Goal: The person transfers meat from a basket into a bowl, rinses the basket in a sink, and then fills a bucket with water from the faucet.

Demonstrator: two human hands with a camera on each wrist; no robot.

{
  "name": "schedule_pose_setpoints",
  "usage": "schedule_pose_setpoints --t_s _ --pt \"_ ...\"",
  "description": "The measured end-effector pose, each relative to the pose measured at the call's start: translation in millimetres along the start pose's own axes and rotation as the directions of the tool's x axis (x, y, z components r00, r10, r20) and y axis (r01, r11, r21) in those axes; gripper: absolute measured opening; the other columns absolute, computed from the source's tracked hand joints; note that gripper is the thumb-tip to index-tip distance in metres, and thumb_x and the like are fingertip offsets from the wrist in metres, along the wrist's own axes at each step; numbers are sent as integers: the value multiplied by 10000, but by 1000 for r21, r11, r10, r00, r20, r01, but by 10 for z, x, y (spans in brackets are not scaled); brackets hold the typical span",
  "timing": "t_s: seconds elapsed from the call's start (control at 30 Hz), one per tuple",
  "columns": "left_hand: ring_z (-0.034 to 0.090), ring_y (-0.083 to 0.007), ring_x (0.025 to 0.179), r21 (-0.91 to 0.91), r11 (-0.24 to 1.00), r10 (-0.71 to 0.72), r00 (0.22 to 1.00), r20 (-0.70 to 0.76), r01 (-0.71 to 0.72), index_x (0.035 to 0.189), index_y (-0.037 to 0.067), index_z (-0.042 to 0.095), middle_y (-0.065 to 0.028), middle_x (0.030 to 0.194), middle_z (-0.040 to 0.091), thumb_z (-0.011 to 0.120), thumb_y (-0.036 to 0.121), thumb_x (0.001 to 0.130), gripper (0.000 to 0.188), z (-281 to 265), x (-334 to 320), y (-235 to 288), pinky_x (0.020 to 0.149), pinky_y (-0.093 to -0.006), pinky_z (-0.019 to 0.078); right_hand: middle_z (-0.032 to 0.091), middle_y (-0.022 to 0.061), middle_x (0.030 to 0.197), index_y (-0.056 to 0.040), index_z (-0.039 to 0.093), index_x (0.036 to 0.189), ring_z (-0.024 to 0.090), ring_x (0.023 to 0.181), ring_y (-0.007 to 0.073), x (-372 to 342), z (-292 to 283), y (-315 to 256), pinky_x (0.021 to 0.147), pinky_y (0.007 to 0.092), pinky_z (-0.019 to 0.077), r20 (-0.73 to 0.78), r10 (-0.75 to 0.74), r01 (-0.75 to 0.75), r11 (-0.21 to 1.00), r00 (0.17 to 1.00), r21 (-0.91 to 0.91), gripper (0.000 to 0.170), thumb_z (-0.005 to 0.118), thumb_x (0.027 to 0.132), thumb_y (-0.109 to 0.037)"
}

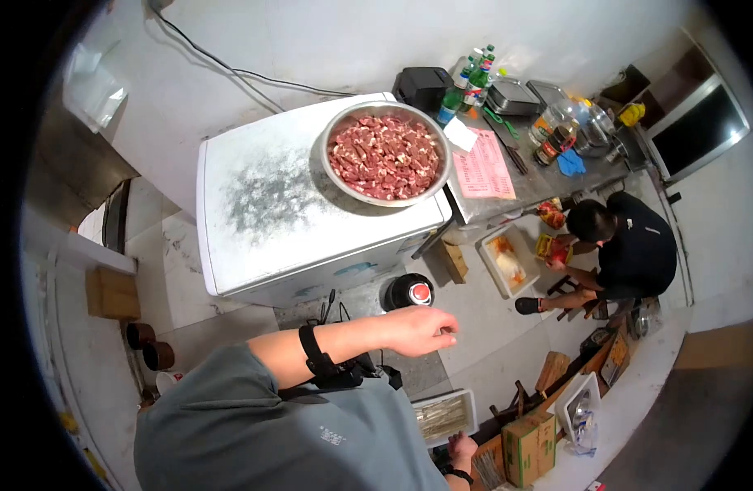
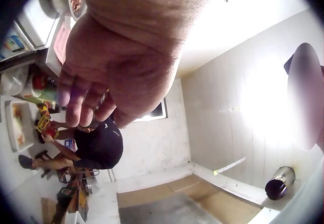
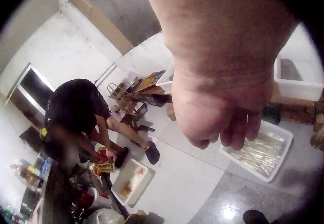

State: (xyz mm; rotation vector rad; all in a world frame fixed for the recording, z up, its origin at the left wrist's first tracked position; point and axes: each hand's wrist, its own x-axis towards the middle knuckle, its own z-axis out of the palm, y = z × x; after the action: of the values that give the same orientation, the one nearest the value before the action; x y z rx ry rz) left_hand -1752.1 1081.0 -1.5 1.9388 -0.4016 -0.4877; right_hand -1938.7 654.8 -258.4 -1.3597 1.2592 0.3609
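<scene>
My left hand (image 1: 423, 330) is held out in front of my body with nothing in it. Its fingers (image 2: 83, 102) bend loosely in the left wrist view. Below and beside it, a round dark object with a red-and-white top (image 1: 420, 293) stands on the floor. Lower down, my right hand (image 1: 462, 447) hangs beside a white tray (image 1: 473, 403) of thin skewers (image 1: 442, 416). In the right wrist view its fingers (image 3: 235, 133) droop loosely over the edge of that tray, gripping nothing. A large metal bowl (image 1: 327, 168) of cut raw meat (image 1: 385, 155) rests on a white freezer (image 1: 254, 262).
A person in black (image 1: 638, 245) sits low at the right, hands at a yellow-red package (image 1: 552, 250), near a white tub (image 1: 484, 254). Bottles (image 1: 466, 90) and a pink sheet (image 1: 484, 168) lie along the counter (image 1: 475, 214). A cardboard box (image 1: 530, 448) stands near my right hand.
</scene>
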Motion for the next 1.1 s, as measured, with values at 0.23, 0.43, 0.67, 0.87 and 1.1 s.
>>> schedule_pose_setpoints --t_s 0.23,0.43,0.67,0.87,1.1 --pt "640 -250 926 -24 999 -21 999 26 22 1113 -10 584 -173 1031 639 584 252 891 343 37 53 16 804 -357 501 664 103 772 -129 638 790 641 754 316 484 -508 400 660 419 513 152 -336 352 690 930 -632 229 648 736 -351" --pt "647 -231 873 -38 999 -19 1000 14 20 1107 -10 586 -153 958 654 576 226 893 319 64 91 61 779 -338 503 575 121 660 -22 553 721 562 556 248 367 -418 387 444 380 405 14 -24 24 1000 1000 6 164 592 829 -139" --pt "649 -229 878 3 1000 -27 1000 0 27 1108 -6 590 -150 965 657 581 230 888 323 64 129 130 780 -336 503 633 187 740 111 581 850 567 535 234 39 -147 216 452 361 414 -154 -5 -8 997 988 -81 229 616 868 -114" --pt "651 -232 880 9 1000 -14 1000 -13 14 1095 -15 595 -156 965 657 589 217 881 316 59 176 126 779 -332 502 567 102 722 1 534 794 572 576 230 150 -170 207 445 326 394 -113 0 -7 998 994 -62 122 587 840 -99" --pt "649 -234 892 -20 999 -29 999 -14 29 1093 -23 594 -158 968 655 587 207 882 312 32 165 124 789 -333 502 543 92 699 7 524 831 549 566 215 74 -55 113 438 325 375 -63 -50 47 998 997 -45 121 585 832 -97"
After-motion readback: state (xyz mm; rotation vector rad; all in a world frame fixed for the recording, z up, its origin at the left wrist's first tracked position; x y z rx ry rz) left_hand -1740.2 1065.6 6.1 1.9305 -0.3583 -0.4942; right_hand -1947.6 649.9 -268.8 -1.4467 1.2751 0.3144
